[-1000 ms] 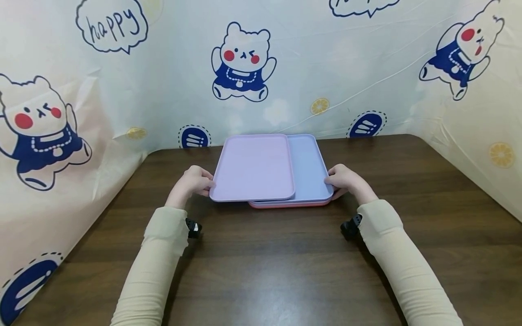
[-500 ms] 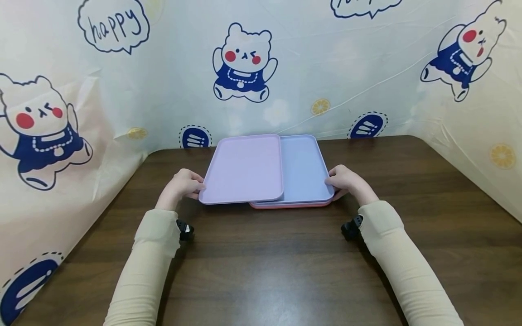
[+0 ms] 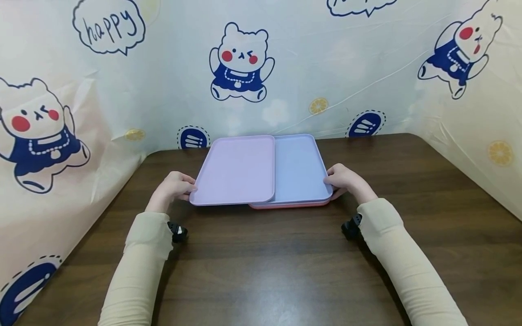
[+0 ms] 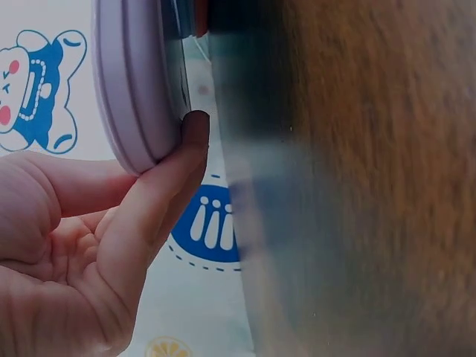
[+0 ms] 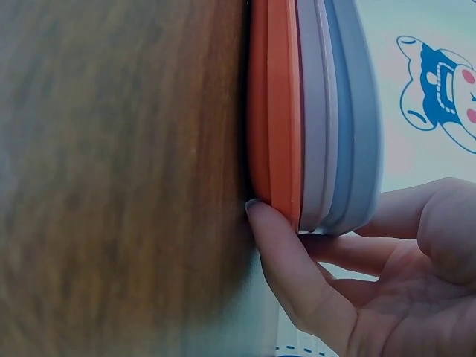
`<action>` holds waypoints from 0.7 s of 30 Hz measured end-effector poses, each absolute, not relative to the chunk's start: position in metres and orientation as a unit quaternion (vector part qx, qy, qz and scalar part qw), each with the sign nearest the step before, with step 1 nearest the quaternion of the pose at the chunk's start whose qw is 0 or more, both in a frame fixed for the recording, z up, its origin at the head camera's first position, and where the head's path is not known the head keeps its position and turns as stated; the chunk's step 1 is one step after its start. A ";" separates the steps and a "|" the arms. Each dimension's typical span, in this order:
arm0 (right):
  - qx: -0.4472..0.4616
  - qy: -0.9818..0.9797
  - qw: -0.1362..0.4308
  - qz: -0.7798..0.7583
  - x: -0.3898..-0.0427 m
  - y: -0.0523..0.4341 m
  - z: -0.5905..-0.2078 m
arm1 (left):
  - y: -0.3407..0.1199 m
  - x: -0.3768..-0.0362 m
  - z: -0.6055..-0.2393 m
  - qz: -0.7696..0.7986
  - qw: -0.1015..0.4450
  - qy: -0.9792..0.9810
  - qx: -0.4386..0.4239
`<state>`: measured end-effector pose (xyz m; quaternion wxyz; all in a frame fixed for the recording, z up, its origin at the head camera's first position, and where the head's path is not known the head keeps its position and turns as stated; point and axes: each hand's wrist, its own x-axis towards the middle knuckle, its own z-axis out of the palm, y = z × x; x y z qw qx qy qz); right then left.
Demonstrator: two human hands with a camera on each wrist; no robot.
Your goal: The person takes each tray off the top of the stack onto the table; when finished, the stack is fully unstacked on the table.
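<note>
Our left hand pinches the lilac tray; our right hand grips the stack. The lilac tray may tip, seemingly overhanging the tabletop.

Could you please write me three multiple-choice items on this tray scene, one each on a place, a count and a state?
1. Where does the lilac tray sit on the stack?
A. shifted to the left side
B. centred
C. underneath

2. How many trays show in the right wrist view, under the right hand?
A. one
B. three
C. five

3. What is the left hand doing?
A. lying flat on the table
B. gripping the lilac tray's edge
C. pointing

Answers: 1 A, it overhangs leftward; 2 B, orange, grey and blue edges are stacked; 3 B, fingers wrap its rim.
</note>
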<state>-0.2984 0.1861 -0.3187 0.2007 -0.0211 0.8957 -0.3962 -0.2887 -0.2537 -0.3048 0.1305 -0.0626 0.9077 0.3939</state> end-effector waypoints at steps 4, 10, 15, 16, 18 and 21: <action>-0.024 0.896 0.201 -0.395 -0.299 0.186 -0.318 | -0.257 -0.289 -0.306 0.396 0.131 0.906 -0.070; -0.032 0.893 0.201 -0.402 -0.298 0.186 -0.319 | -0.257 -0.288 -0.303 0.399 0.131 0.904 -0.085; -0.031 0.892 0.201 -0.403 -0.297 0.187 -0.319 | -0.260 -0.287 -0.302 0.407 0.127 0.901 -0.076; -0.031 0.892 0.200 -0.404 -0.297 0.187 -0.319 | -0.261 -0.286 -0.302 0.408 0.126 0.901 -0.075; -0.032 0.891 0.200 -0.406 -0.297 0.187 -0.319 | -0.263 -0.285 -0.302 0.408 0.125 0.901 -0.074; -0.035 0.891 0.198 -0.408 -0.297 0.185 -0.320 | -0.268 -0.283 -0.303 0.406 0.123 0.902 -0.078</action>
